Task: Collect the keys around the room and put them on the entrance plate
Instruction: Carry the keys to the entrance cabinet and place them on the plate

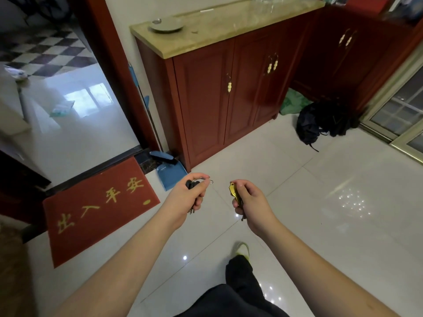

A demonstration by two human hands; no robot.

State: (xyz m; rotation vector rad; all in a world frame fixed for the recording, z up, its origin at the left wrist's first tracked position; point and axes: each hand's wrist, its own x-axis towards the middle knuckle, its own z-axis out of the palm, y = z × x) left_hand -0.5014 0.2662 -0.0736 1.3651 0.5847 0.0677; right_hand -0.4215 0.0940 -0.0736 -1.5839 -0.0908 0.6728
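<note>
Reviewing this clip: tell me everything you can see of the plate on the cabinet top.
The plate is a shallow, round, pale grey-green dish, ceramic by the look of it, sitting flat near the left end of the beige marble-look countertop on the red wooden cabinet, close to the wall. A small metallic item, too blurred to identify, rests at its back left rim. Otherwise it looks empty. Neither hand touches it; both are held well below and in front of it, each gripping keys.
</note>
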